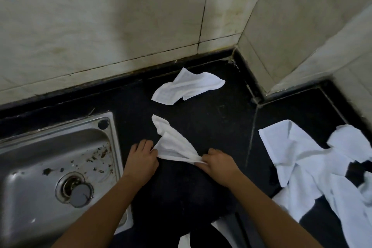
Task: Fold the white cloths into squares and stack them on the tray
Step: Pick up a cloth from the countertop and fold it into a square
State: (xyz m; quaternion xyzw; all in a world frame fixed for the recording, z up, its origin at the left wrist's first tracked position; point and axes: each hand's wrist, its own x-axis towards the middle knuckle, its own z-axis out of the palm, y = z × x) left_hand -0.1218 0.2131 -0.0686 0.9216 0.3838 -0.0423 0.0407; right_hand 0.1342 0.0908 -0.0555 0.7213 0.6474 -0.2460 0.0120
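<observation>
both hands pinch a white cloth, tip pointing away.

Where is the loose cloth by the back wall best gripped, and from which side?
Likely the cloth at its two outer corners, low left and far right, approached from the near side. It lies loosely flat, both corners stick out, and the wall blocks the far side.

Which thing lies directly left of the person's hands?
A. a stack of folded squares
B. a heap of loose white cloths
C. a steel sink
C: the steel sink sits left of the left hand and right hand, which pinch a white cloth; the loose cloths lie to their right.
</observation>
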